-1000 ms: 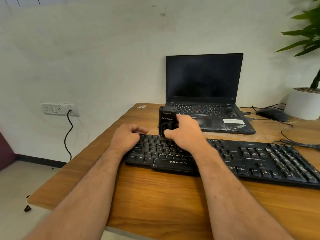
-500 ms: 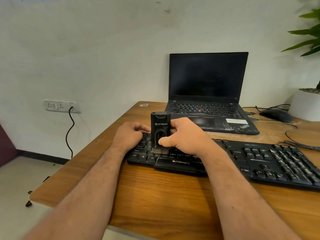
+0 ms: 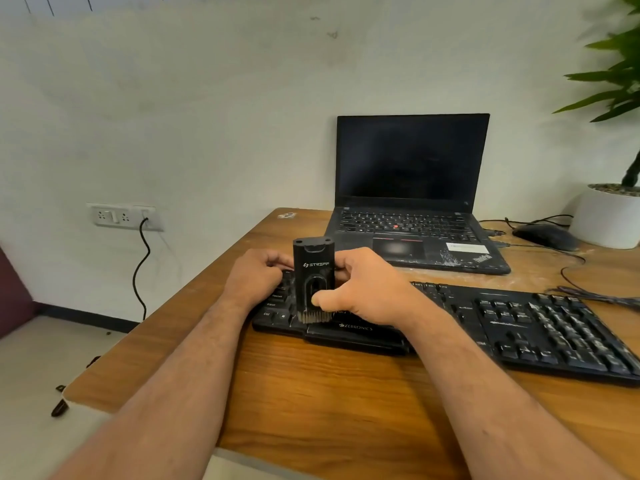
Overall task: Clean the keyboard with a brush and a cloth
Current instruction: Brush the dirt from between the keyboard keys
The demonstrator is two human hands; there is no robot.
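brushwork is going on at the left end of the keyboard (image 3: 450, 323), judging by how things are lying. going left to right: a wall socket (image 3: 123, 216) with a black cord is sitting off the surface (image 3: 329, 403); next, the left hand (image 3: 254, 277) is resting on the keyboard's left edge, its fingers curled down against the keys and apparently steadying the board, holding no tool. just to its right, the right hand (image 3: 363, 289) is gripping the black brush (image 3: 313, 282), thumb pressed on its front face and fingers wrapped behind. the brush is standing upright, bristles touching the bottom row near the ctrl key. the keyboard's long axis is running off to the right, so nearly all the uncleaned keys are lying to the right of the brush, on the right hand's own side; any coming sweep is probably heading that way. further back, a laptop (image 3: 412, 188) is standing open, with a mouse (image 3: 543, 235) and a potted plant (image 3: 609, 213) to the far right. no cloth is showing.
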